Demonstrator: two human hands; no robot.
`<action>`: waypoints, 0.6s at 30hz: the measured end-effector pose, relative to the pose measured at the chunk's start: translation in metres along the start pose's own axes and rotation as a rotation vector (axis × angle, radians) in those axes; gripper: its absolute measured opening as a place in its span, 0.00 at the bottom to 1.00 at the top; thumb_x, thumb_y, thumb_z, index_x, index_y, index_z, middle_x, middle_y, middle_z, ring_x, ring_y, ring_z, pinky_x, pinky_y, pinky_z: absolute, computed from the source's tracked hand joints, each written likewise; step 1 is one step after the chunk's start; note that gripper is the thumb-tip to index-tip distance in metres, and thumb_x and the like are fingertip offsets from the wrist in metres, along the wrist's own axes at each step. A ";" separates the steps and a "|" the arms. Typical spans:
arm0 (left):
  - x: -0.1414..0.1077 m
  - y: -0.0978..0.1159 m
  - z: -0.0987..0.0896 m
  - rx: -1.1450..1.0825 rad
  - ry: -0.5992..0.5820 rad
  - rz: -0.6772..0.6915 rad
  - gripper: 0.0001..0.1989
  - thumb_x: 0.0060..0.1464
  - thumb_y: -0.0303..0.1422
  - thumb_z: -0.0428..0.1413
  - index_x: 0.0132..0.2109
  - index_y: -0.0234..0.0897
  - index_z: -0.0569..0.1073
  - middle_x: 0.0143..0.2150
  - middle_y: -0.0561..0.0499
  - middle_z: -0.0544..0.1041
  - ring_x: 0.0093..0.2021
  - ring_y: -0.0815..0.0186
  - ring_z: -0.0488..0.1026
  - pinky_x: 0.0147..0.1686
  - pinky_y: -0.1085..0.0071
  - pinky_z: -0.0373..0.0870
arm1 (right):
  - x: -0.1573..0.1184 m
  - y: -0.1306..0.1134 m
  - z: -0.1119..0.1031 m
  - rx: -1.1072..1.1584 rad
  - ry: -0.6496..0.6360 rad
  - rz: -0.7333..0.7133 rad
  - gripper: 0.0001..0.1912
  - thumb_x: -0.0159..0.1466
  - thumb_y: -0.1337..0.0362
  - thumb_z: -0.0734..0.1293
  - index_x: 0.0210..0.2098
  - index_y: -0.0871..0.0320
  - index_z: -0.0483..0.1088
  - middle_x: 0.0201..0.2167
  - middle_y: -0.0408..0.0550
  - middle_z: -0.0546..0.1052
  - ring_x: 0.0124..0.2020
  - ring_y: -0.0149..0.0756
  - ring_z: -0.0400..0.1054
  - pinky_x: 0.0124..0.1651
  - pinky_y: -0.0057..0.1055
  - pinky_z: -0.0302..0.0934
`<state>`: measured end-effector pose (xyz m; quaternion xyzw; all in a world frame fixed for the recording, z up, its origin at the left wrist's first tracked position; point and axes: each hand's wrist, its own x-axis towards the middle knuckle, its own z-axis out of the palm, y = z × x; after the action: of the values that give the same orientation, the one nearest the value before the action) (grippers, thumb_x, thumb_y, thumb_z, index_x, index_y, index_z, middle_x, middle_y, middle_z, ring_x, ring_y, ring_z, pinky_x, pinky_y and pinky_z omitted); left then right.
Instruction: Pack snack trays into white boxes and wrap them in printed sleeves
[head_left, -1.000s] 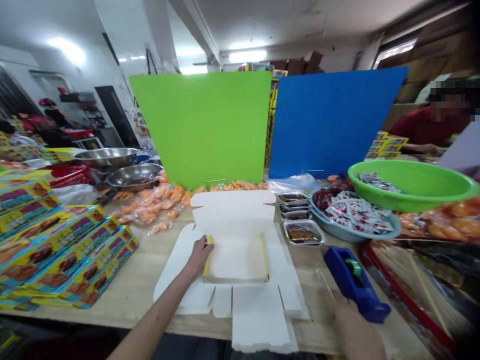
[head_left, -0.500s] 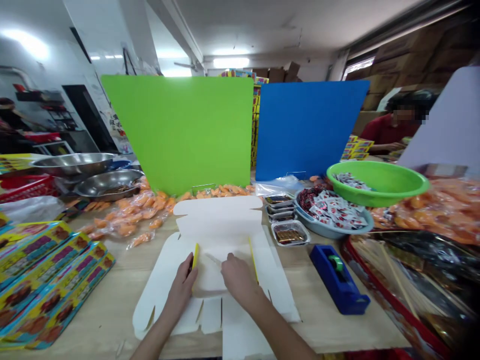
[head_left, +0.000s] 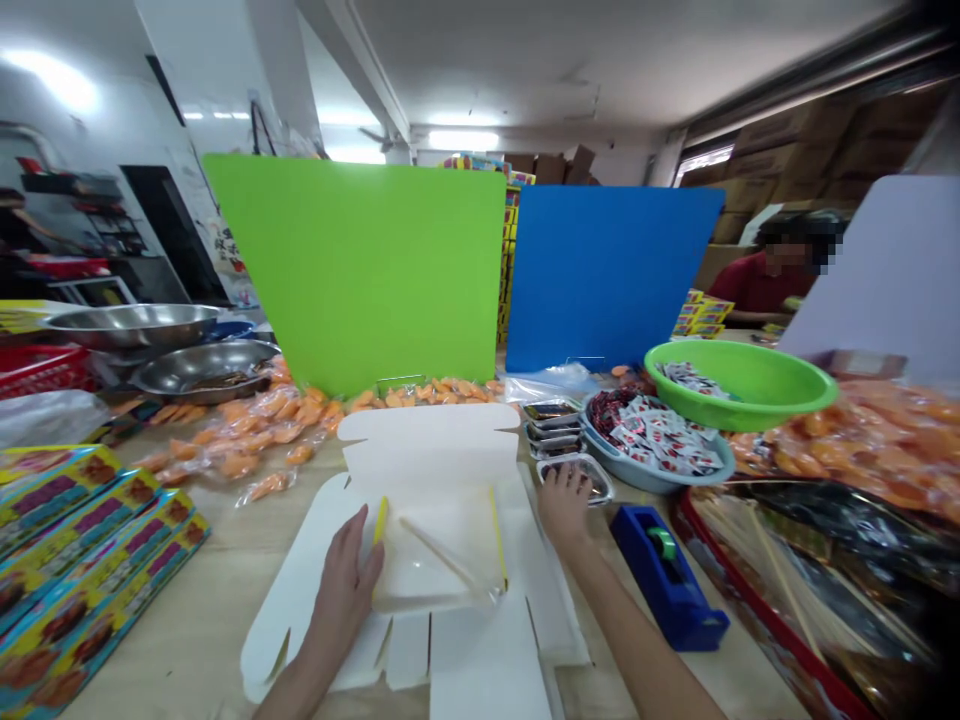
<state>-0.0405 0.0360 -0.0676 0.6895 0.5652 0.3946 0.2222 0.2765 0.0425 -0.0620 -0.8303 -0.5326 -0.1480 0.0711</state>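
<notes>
An unfolded white cardboard box (head_left: 405, 440) lies on the table, two yellow-edged flaps standing up inside it. In its middle rests a thin pale stick (head_left: 435, 550) in clear plastic. My left hand (head_left: 346, 565) is at the left yellow-edged flap, fingers stretched out and thumb apart. Over the nearest small clear tray (head_left: 602, 480) with dark contents, my right hand (head_left: 566, 505) has its fingers spread across the near rim; I see nothing held in it. Behind that tray is a stack of similar trays (head_left: 553, 428).
Right of the box stands a blue tape dispenser (head_left: 667, 590). Beyond are a blue basin (head_left: 630, 465) of sachets and a green basin (head_left: 750, 390). Orange packets (head_left: 247, 430) and printed boxes (head_left: 112, 590) lie left. Green (head_left: 360, 280) and blue (head_left: 600, 280) panels stand behind.
My right hand has moved from inside the box rightward to the small tray, leaving the wrapped stick in the box. My left hand stays by the left flap, its fingers straighter. The view shifted slightly.
</notes>
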 end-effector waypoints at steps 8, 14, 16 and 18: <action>0.001 0.074 -0.006 0.057 -0.883 0.494 0.20 0.58 0.40 0.46 0.57 0.48 0.64 0.59 0.55 0.64 0.62 0.63 0.55 0.62 0.64 0.48 | -0.017 0.033 -0.020 -0.023 0.031 -0.222 0.19 0.64 0.73 0.53 0.53 0.66 0.62 0.55 0.64 0.63 0.56 0.51 0.58 0.54 0.48 0.53; 0.010 0.061 0.005 0.012 -0.884 0.416 0.21 0.55 0.44 0.48 0.53 0.43 0.69 0.59 0.51 0.64 0.61 0.62 0.56 0.62 0.67 0.47 | -0.050 0.054 -0.049 0.222 0.362 -0.515 0.20 0.65 0.72 0.54 0.56 0.65 0.58 0.58 0.59 0.60 0.61 0.45 0.50 0.59 0.45 0.49; 0.009 0.055 0.007 0.053 -0.874 0.431 0.23 0.55 0.46 0.47 0.54 0.41 0.69 0.59 0.48 0.64 0.62 0.60 0.56 0.61 0.66 0.48 | -0.064 0.046 -0.065 0.354 0.406 -0.698 0.22 0.65 0.71 0.53 0.59 0.62 0.54 0.60 0.56 0.57 0.62 0.42 0.46 0.61 0.45 0.48; 0.008 0.055 0.009 0.084 -0.812 0.444 0.23 0.55 0.46 0.48 0.53 0.41 0.69 0.59 0.48 0.65 0.61 0.61 0.57 0.61 0.68 0.50 | -0.076 0.027 -0.078 0.434 0.364 -0.894 0.24 0.65 0.72 0.53 0.60 0.59 0.51 0.61 0.54 0.55 0.63 0.42 0.43 0.61 0.45 0.49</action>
<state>0.0004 0.0301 -0.0290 0.9008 0.2866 0.1074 0.3079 0.2582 -0.0560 -0.0120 -0.4493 -0.8321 -0.1920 0.2624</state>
